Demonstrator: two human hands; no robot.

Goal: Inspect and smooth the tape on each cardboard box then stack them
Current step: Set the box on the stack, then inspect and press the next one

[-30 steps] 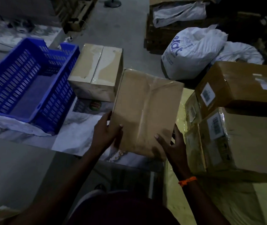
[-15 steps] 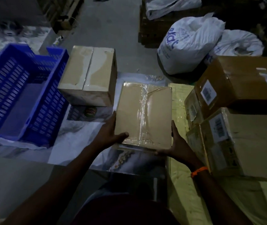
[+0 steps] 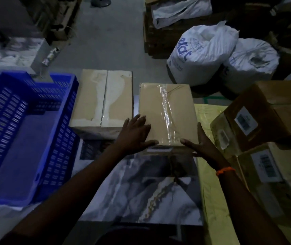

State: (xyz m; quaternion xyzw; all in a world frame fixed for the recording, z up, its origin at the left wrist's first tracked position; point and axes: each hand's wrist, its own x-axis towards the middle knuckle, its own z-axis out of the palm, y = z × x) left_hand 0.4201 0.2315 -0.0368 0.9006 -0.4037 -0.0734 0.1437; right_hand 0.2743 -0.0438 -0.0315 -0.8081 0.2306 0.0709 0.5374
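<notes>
The only print I can make out sits on the white sack [image 3: 201, 52], far beyond my right fingertips [image 3: 199, 128] and off to their right. Large blue letters run up its side, and I read them as "ekat", though a fold may hide the start of the word. Smaller blue print beside it is too fine to read. To the right of those same fingers, the upper brown box [image 3: 273, 117] carries a white barcode label [image 3: 245, 120]. The lower box [image 3: 282, 191] carries a second barcode label [image 3: 265, 165]. I see bars on both but no clear digits. Just below my left thumb [image 3: 150, 143], a pale strip label [image 3: 158, 149] on the taped box [image 3: 155, 112] is unreadable.
</notes>
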